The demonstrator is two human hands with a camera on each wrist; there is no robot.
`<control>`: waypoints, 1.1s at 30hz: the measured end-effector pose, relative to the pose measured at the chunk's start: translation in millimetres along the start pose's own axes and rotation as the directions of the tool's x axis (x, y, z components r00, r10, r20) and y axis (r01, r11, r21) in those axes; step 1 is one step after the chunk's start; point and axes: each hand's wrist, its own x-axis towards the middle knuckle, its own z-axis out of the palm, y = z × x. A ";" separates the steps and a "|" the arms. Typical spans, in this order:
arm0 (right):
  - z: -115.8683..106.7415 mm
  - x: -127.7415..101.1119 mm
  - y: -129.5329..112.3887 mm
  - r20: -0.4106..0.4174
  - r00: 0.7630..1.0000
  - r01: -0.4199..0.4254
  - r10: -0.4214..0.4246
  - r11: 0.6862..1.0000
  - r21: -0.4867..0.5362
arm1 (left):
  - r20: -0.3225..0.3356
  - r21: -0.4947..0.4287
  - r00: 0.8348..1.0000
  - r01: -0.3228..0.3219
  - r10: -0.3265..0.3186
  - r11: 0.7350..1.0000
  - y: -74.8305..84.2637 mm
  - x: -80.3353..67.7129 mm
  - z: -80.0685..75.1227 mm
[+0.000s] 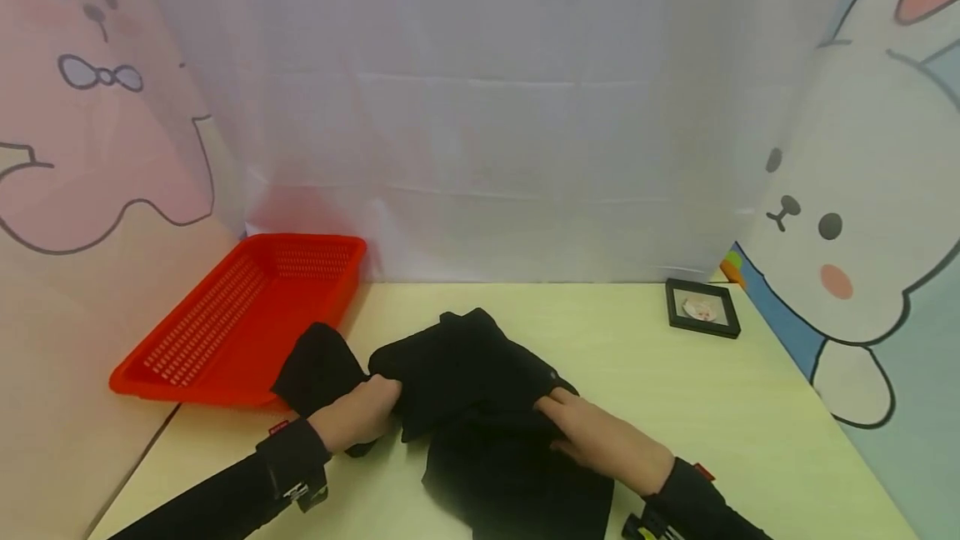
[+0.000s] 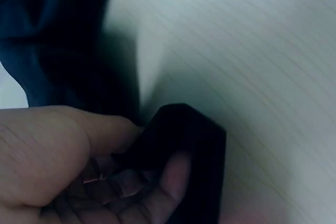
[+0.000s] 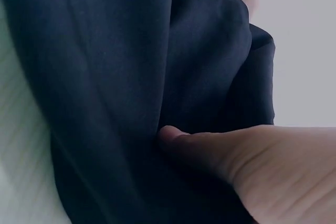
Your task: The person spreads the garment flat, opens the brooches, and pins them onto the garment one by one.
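Near the table's [image 1: 675, 407] front edge, the right hand [image 1: 600, 440] pressed flat on the black cloth [image 1: 465, 373]; the left hand [image 1: 360, 415] pinched a fold. If that pinch slipped, the fold would likely flop open. Farther back, a red basket [image 1: 240, 315] sat at the left edge.

Both forearms in black long sleeves. Black wrist strap on each arm, small red tag at its edge. Left hand [image 1: 358, 417] and right hand [image 1: 600, 440] bare. Wrist mount by right cuff shows yellow detail.
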 end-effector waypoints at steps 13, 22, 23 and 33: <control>-9.1 -4.1 12.8 -0.082 0.996 -0.044 0.046 0.999 0.018 | 0.065 0.018 0.980 -0.191 0.189 0.982 54.0 26.4 10.2; -32.1 -10.4 17.3 -0.159 0.979 -0.125 0.127 0.992 0.017 | 0.118 -0.004 0.964 -0.239 0.237 0.971 99.0 42.7 8.9; -34.8 -11.6 17.6 -0.162 0.977 -0.134 0.136 0.991 0.024 | 0.114 -0.005 0.963 -0.247 0.246 0.969 102.3 44.6 8.6; -49.2 -13.9 15.0 -0.209 0.966 -0.148 0.149 0.989 0.018 | -0.008 -0.144 0.932 -0.359 0.362 0.922 111.9 54.6 2.0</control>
